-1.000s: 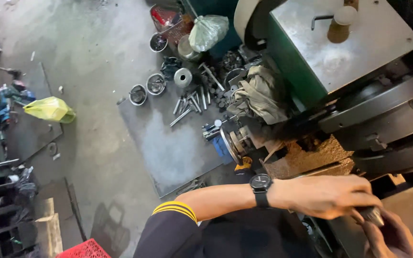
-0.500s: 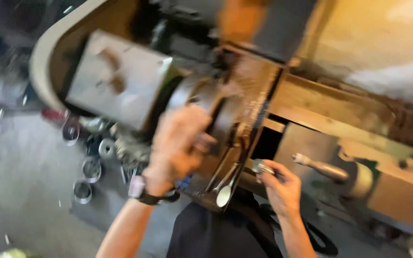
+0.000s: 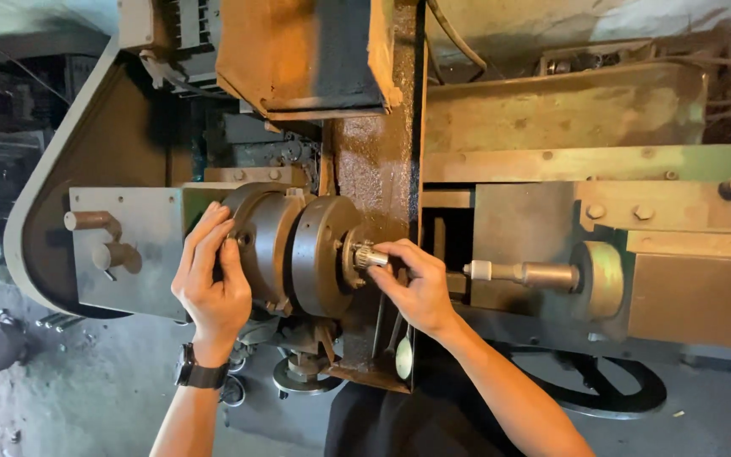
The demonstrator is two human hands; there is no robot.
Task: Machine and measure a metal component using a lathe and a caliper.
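Note:
A grey lathe chuck (image 3: 310,254) sits in the middle of the head view, on the side of the grey headstock (image 3: 141,250). My left hand (image 3: 211,283), with a black wristwatch (image 3: 199,374) on its wrist, rests on the chuck's rear rim with fingers curled over it. My right hand (image 3: 414,286) pinches a small ridged metal part (image 3: 369,255) at the chuck's jaws. The part sticks out of the chuck face toward the right.
A tailstock spindle (image 3: 522,273) with a pale tip points left at the chuck, a short gap from my right hand. The rusty lathe bed (image 3: 378,169) runs behind. Two levers (image 3: 99,241) stick out of the headstock. Metal pieces lie on the floor at lower left.
The view has swung from the floor and parts pile to the lathe. My left hand has settled on the chuck's rim, and my right hand has brought the small part to the chuck jaws.

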